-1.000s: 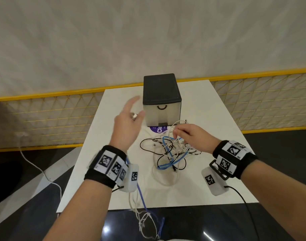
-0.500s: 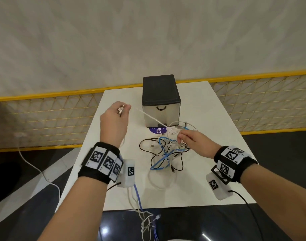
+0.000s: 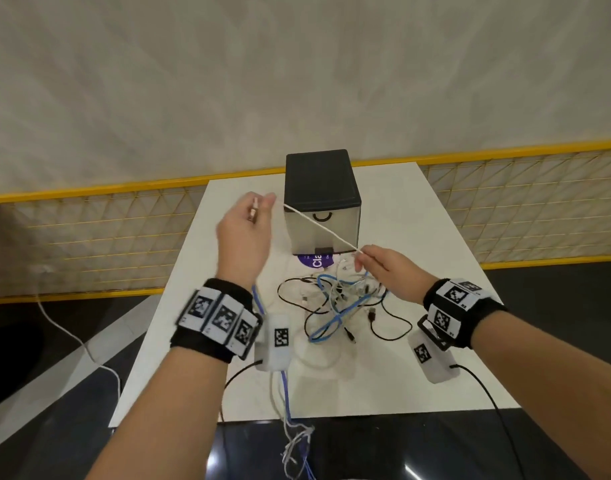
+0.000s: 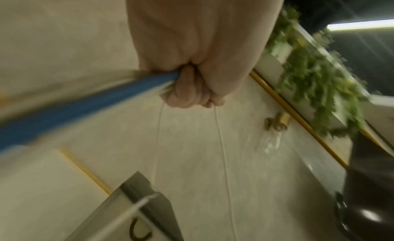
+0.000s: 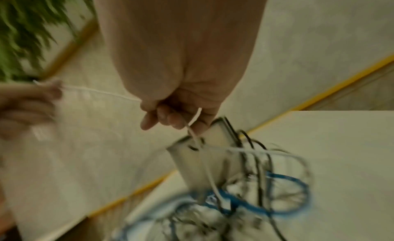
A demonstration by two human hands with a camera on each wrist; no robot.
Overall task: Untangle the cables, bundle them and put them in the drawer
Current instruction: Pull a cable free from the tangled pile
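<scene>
Matt white table (image 3: 418,237), black-topped plastic drawer (image 3: 319,178)

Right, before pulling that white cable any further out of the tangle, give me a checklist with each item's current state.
1. Left hand grips the white cable near its plug: ok.
2. Right hand pinches the same cable by the tangle: ok.
3. Cable taut between both hands: ok.
4. White cable free of the other cables: cannot tell.
5. Blue cable out of the left hand: not ok, it also runs through that grip.
6. Drawer open: not ok, closed.
</scene>
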